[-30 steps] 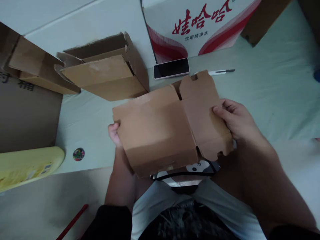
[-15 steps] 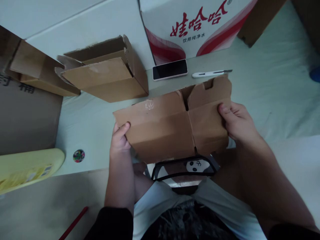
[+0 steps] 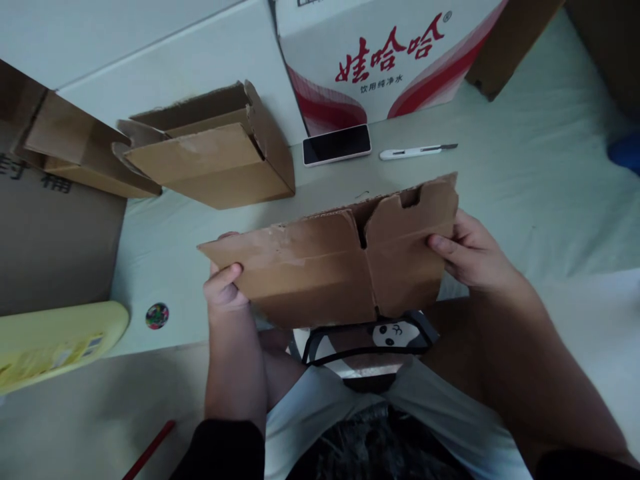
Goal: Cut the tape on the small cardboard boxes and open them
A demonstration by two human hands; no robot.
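Note:
A brown cardboard box point(image 3: 310, 277), partly flattened with its flaps raised along the far edge, is held up in front of me. My left hand point(image 3: 225, 287) grips its left end, thumb on the near face and fingers behind. At the right end, my right hand point(image 3: 470, 253) pinches the side panel with the thumb in front; its other fingers are partly hidden behind the cardboard. Beyond the box lie a phone point(image 3: 337, 145) with a dark screen and a white utility knife point(image 3: 411, 153) with its blade out.
An open cardboard box point(image 3: 215, 160) stands at the back left. A white and red carton point(image 3: 370, 67) stands behind the phone. At the left are a large brown box point(image 3: 60, 247), a yellow container point(image 3: 65, 337) and a small round colourful disc point(image 3: 157, 316). Pale green cloth point(image 3: 530, 220) covers the surface.
Both hands have shifted slightly left with the cardboard box. The box looks flatter and wider, its left end further out and its far edge nearer me.

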